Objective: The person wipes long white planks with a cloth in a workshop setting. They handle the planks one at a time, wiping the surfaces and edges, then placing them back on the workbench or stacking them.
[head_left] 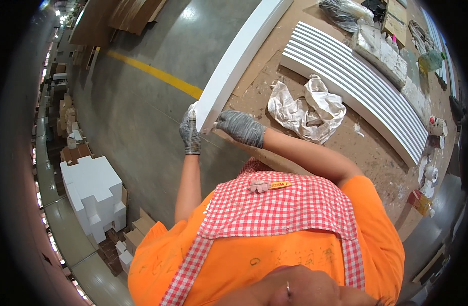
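Left grip [190,130] holds a long, smooth, white, square-edged board [238,56].

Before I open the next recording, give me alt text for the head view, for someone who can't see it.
A person's grey-gloved left hand is against the near end of a long white board, the gloved right hand close by its corner. On the brown table to the right lie a crumpled white cloth and a row of white strips.

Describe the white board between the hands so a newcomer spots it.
Find the brown worktable. Along its left edge runs a long white board, its near end between the left hand and right hand. Unlike the white strips grouped farther right, it is single.
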`<state>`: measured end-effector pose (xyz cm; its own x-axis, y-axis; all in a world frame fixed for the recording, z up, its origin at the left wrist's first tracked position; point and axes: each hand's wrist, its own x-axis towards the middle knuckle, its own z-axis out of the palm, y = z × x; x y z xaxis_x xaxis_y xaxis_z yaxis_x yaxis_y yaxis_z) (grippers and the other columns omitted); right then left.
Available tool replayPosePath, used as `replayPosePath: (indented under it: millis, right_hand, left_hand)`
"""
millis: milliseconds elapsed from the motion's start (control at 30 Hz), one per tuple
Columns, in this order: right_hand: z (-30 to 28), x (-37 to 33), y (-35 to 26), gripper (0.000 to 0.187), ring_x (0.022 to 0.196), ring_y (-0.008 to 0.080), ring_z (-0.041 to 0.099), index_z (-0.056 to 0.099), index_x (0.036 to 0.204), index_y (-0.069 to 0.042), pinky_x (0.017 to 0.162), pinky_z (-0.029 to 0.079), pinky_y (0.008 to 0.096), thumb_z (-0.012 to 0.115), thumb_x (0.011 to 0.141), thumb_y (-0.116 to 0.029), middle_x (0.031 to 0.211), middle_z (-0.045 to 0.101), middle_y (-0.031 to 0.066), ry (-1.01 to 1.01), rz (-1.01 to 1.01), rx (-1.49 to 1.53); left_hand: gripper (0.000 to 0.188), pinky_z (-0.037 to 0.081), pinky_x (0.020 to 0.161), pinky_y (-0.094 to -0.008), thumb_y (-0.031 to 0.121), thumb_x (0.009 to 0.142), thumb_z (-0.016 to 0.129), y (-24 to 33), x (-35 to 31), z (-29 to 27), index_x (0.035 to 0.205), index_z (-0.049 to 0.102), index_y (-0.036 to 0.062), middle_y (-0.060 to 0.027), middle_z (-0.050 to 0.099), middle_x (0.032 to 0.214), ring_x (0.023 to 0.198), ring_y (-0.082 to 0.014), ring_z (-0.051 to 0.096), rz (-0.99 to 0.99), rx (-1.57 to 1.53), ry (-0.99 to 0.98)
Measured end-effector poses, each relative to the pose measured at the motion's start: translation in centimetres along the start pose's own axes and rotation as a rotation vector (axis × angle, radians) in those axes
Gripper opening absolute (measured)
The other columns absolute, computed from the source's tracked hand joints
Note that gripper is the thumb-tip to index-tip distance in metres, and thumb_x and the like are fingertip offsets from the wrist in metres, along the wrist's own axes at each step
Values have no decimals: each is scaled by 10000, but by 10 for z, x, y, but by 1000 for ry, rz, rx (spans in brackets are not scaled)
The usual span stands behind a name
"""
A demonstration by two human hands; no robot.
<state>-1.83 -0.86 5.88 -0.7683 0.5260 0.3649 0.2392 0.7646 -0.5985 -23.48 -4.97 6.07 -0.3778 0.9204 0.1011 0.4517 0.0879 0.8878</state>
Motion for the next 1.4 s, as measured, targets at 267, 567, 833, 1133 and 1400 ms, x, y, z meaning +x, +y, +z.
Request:
replayPosePath:
  millis: [267,567,833,1133,1400]
  right_hand:
    - [-55,11,66,105,787,321,581,632,920,-81,675,480,402,548,864,-110,863,562,155,649,421,59]
    - [-2,15,21,255,933,323,587,618,1053,-83,812,479,410,412,951,-193,1002,586,152,285,409,159]
    - [17,-25,-12,164,892,322,585,616,963,-56,775,485,396,509,873,-142,941,577,134,20,178,171]
    - [-55,-116,6,200,814,195,600,628,1013,-17,765,473,302,596,862,-144,913,631,130,466,753,696]
    - [-95,-8,85,251,781,209,630,658,1027,-25,740,502,327,609,843,-188,839,672,131,475,672,782]
  left_hand:
    - [400,396,954,-315,314,967,467,13,-8,3,1163,596,-11,-74,624,1120,1038,-164,544,-14,44,1]
    - [341,415,927,-314,248,958,491,6,-2,6,1142,596,-19,-87,627,1109,1013,-178,560,-52,-73,6]
    - [335,401,965,-313,224,952,512,6,-3,-1,1171,586,-19,-96,611,1168,1073,-175,552,-9,-38,-57]
    - [347,329,1050,-301,154,988,380,23,7,-27,1271,532,25,-91,486,1361,1233,-150,456,38,129,-15]
    - [419,393,984,-322,312,973,410,41,55,4,1218,574,14,-105,594,1228,1138,-196,547,117,204,-328]
